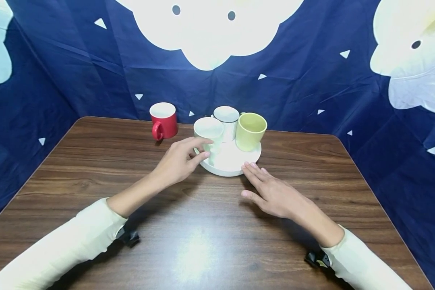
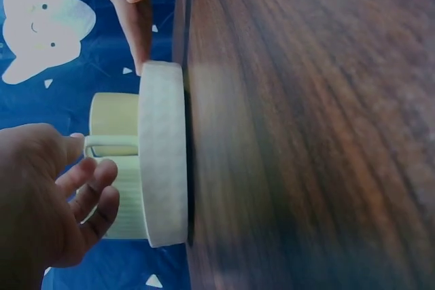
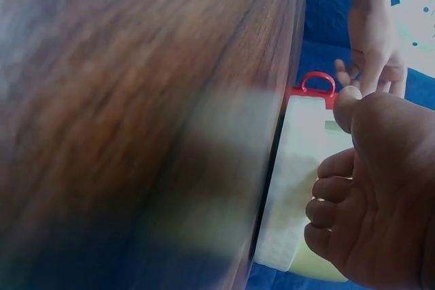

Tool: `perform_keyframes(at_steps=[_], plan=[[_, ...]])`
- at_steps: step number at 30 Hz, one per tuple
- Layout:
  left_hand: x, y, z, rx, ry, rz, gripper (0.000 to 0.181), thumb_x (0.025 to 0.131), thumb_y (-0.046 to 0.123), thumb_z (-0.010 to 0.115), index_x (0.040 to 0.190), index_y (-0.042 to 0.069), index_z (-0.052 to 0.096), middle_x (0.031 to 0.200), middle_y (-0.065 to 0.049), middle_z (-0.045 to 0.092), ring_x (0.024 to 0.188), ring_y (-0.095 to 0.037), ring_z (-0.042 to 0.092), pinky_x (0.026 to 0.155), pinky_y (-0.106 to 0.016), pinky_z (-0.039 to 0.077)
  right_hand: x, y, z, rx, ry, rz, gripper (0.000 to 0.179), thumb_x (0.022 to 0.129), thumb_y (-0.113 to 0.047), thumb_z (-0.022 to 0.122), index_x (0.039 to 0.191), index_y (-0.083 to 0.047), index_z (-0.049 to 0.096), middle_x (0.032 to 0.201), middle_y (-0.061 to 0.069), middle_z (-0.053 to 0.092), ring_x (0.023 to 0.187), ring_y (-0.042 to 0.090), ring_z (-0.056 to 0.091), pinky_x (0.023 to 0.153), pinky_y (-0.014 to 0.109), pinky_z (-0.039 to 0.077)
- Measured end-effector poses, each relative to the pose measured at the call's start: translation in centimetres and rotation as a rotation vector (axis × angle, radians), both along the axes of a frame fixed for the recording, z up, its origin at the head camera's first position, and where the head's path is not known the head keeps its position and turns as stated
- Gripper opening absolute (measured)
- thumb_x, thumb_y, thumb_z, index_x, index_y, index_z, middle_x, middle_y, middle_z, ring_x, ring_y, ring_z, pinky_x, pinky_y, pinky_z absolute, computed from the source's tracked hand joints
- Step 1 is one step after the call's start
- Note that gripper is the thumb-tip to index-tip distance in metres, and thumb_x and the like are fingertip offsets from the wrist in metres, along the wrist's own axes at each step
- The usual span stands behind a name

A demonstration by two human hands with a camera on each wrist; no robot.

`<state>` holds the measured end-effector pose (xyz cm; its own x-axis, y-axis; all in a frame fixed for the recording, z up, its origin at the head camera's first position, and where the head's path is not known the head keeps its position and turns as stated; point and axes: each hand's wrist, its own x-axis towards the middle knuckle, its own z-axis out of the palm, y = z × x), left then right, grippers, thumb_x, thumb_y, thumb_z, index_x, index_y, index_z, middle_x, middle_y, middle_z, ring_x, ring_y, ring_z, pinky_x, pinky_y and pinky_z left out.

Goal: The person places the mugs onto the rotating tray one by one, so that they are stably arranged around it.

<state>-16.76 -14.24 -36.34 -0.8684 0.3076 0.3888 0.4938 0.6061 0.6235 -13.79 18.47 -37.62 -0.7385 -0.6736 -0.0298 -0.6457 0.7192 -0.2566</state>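
A white round tray bears a pale green mug, a white mug with a dark rim and a yellow-green mug. My left hand is at the pale mug's near left side, its fingers loosely bent and apart. In the left wrist view, the thumb tip is beside the mug's handle; whether they touch is unclear. My right hand lies palm down with fingers extended, fingertips at the tray's right front rim. In the right wrist view, its fingers partly hide the tray.
A red mug with a white inside stands left of the tray near the table's back edge, its handle turned forward. The brown wooden table extends in front of the tray. Blue cloth with white clouds hangs behind and beside it.
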Motion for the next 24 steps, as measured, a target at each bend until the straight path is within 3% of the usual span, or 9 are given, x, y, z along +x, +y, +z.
perform_keyframes(at_steps=[6, 10, 19, 24], plan=[[0.2, -1.1, 0.6, 0.084, -0.086, 0.028, 0.033, 0.108, 0.019, 0.08, 0.141, 0.018, 0.078, 0.099, -0.004, 0.079, 0.079, -0.017, 0.073, 0.069, -0.028, 0.057, -0.5, 0.6, 0.2, -0.014, -0.005, -0.024, 0.078, 0.119, -0.048, 0.054, 0.179, -0.006, 0.027, 0.188, 0.017, 0.024, 0.175, 0.036, 0.027, 0.142, 0.058, 0.028], [0.0, -2.1, 0.8, 0.113, -0.138, 0.061, 0.03, 0.11, 0.017, 0.076, 0.14, 0.018, 0.077, 0.098, -0.009, 0.079, 0.079, -0.021, 0.072, 0.069, -0.026, 0.057, -0.9, 1.2, 0.3, -0.024, -0.002, -0.035, 0.077, 0.12, -0.047, 0.054, 0.179, -0.005, 0.027, 0.188, 0.018, 0.025, 0.175, 0.036, 0.026, 0.141, 0.059, 0.028], [-0.5, -4.5, 0.6, 0.081, -0.213, 0.149, 0.029, 0.111, 0.018, 0.074, 0.139, 0.013, 0.074, 0.106, -0.012, 0.082, 0.082, -0.038, 0.078, 0.067, -0.03, 0.054, -1.8, 1.9, 0.1, -0.034, -0.012, -0.036, 0.075, 0.12, -0.044, 0.054, 0.179, -0.005, 0.028, 0.188, 0.019, 0.025, 0.175, 0.038, 0.025, 0.141, 0.06, 0.028], [-0.9, -5.6, 0.4, 0.071, -0.234, 0.188, 0.027, 0.111, 0.024, 0.074, 0.137, 0.015, 0.075, 0.109, -0.014, 0.082, 0.084, -0.038, 0.079, 0.067, -0.031, 0.049, -2.0, 2.2, 0.2, -0.028, -0.02, -0.044, 0.075, 0.12, -0.045, 0.053, 0.179, -0.005, 0.027, 0.188, 0.019, 0.024, 0.176, 0.038, 0.024, 0.142, 0.06, 0.027]])
